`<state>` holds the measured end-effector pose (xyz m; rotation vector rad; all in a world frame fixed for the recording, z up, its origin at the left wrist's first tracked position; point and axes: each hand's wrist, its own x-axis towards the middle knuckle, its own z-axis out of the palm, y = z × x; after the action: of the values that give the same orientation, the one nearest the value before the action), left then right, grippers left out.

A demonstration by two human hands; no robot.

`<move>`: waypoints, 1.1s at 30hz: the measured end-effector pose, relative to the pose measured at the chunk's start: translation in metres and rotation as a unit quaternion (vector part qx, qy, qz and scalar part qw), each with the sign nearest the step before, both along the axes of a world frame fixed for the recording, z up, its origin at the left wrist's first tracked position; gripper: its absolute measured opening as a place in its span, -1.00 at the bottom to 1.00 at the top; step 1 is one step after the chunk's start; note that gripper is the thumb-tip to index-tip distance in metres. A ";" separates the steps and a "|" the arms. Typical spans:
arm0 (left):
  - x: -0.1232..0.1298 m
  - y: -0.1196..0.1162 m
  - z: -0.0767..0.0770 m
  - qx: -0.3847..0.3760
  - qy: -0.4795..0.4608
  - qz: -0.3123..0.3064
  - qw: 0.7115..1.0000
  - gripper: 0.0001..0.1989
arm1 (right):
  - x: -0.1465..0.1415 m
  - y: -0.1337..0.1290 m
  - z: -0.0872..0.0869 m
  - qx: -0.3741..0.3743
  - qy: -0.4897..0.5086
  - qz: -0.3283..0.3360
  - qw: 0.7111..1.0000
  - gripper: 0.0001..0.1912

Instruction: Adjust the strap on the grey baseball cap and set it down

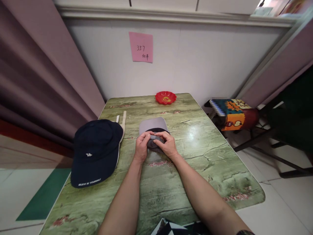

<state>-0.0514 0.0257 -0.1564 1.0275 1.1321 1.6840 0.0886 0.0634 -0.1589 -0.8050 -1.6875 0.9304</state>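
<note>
Now both hands' fingers (149, 136) pinch the strap of the grey cap (153, 125) between them.

grey cap (153, 124): matt cloth | table (207, 153): glossy wood-grain | dish (165, 97): shiny plastic

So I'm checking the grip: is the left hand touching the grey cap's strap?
Touching. The head view shows the left hand fingers pinching the grey cap strap, opposite the right hand.
</note>
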 end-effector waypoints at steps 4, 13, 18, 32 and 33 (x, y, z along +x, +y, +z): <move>-0.002 0.001 -0.003 0.000 -0.019 -0.006 1.000 -0.79 | 0.002 -0.002 0.002 0.050 -0.043 -0.022 0.998 -0.75; -0.003 -0.001 0.001 -0.024 0.114 -0.044 0.992 -0.78 | 0.007 0.002 -0.001 0.090 -0.076 -0.029 0.993 -0.72; -0.011 -0.001 0.002 -0.057 0.049 -0.036 0.997 -0.81 | 0.029 0.014 0.007 0.116 -0.145 0.040 0.982 -0.52; -0.021 -0.003 0.000 -0.047 0.039 -0.041 0.997 -0.83 | 0.045 0.030 0.001 -0.028 -0.007 0.063 0.998 -0.85; -0.021 -0.003 -0.001 -0.051 0.046 -0.039 0.997 -0.82 | 0.045 0.029 0.003 -0.009 -0.019 0.034 0.999 -0.85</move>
<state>-0.0725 0.0231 -0.1572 1.0789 1.2086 1.5166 0.1340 0.0922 -0.1559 -0.7851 -1.7504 0.9829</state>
